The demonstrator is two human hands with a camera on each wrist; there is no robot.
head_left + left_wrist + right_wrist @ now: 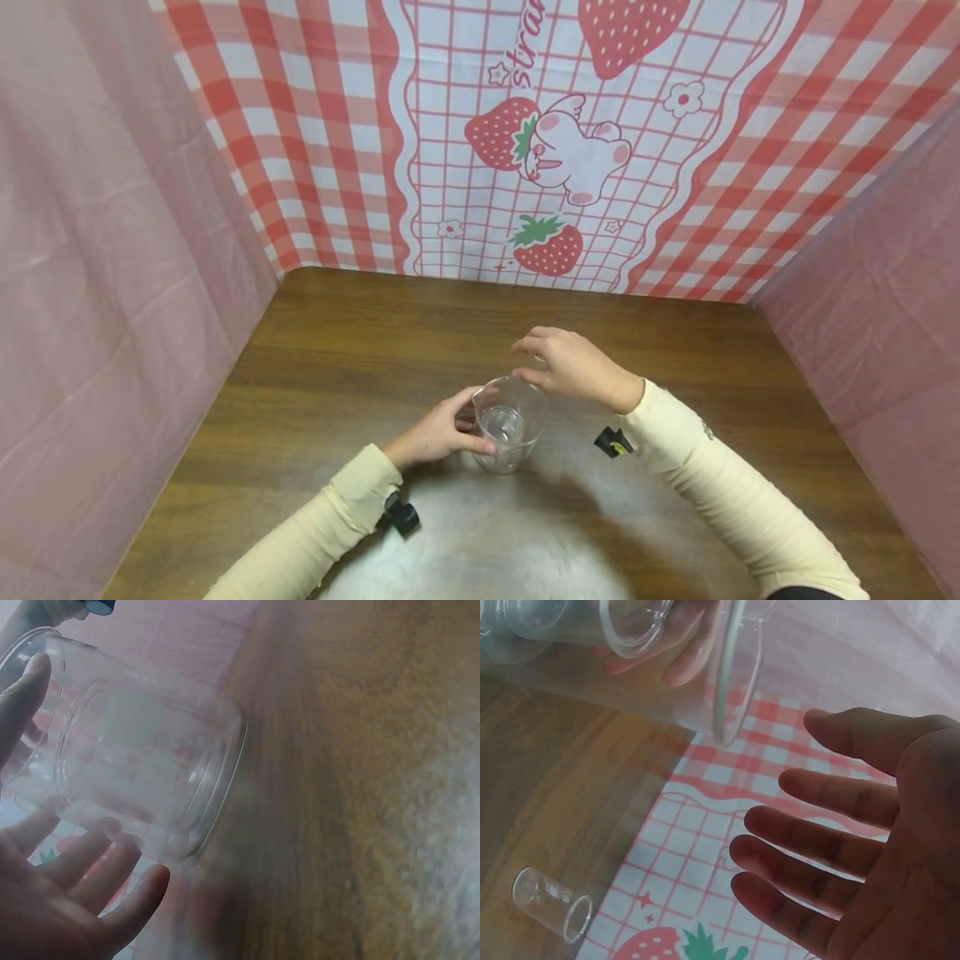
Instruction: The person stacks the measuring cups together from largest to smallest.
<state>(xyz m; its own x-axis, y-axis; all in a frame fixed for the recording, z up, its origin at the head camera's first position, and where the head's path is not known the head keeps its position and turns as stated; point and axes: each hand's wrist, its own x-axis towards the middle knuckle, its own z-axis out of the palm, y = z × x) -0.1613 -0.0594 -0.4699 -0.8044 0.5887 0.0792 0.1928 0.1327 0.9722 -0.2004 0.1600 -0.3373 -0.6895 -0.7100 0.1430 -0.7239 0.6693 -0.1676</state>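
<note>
A large clear glass beaker stands on the table near the middle of the head view. My left hand holds its left side, thumb in front and fingers behind; the left wrist view shows the same hand around the glass. Inside the large beaker sits a smaller beaker, its rim below the outer one. To the right of the large rim, my right hand hovers with fingers spread and nothing held. Past its fingertips, a small glass beaker stands apart on the table, mostly hidden in the head view.
The brown wooden table meets a strawberry-patterned checked cloth at the back. Pink curtains hang along both sides. A black wrist camera sits under the left sleeve, another black camera by the right.
</note>
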